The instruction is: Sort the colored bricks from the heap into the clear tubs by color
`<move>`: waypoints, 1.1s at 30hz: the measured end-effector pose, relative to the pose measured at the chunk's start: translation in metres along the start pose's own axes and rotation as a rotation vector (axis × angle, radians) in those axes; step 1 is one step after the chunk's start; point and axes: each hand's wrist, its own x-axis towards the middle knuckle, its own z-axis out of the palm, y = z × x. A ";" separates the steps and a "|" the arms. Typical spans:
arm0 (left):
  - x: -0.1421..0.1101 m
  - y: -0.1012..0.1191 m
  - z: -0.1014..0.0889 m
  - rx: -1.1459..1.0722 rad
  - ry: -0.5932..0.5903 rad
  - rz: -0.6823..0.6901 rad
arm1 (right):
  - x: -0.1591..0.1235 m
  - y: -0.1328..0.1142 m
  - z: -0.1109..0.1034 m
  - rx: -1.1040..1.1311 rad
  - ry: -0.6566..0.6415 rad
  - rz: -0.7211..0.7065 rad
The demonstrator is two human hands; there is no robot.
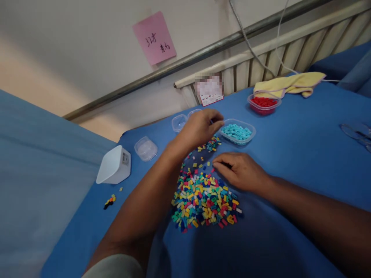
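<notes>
My left hand (pixel 201 125) reaches over the left rim of a clear tub of light blue toy bricks (pixel 237 132). Its fingers are curled with the thumb close to the fingertips; what they hold, if anything, is hidden. Lower and to the right, my right hand (pixel 245 170) rests by the upper edge of a mixed pile of small toy bricks (pixel 203 199). Thumb and forefinger are pinched together there, beside a pink brick, and I cannot make out anything between them. A smaller heap of bricks (pixel 213 143), many of them blue, lies under my left hand.
Clear tubs (pixel 179 122) stand behind my left forearm, another (pixel 146 149) to its left. A white box (pixel 114 166) and a few loose pieces (pixel 110 200) lie far left. A tub of red bricks (pixel 263 105), a yellow cloth (pixel 292 84) and glasses (pixel 358 135) are on the right.
</notes>
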 end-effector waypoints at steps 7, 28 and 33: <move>-0.110 -0.062 -0.047 0.124 -0.042 -0.256 | -0.005 -0.001 0.002 -0.029 0.009 -0.018; -0.180 -0.101 -0.018 0.173 -0.079 -0.173 | -0.014 0.001 -0.001 -0.090 -0.045 0.033; -0.183 -0.086 -0.021 0.242 -0.128 -0.178 | -0.014 0.000 -0.001 -0.096 -0.049 0.034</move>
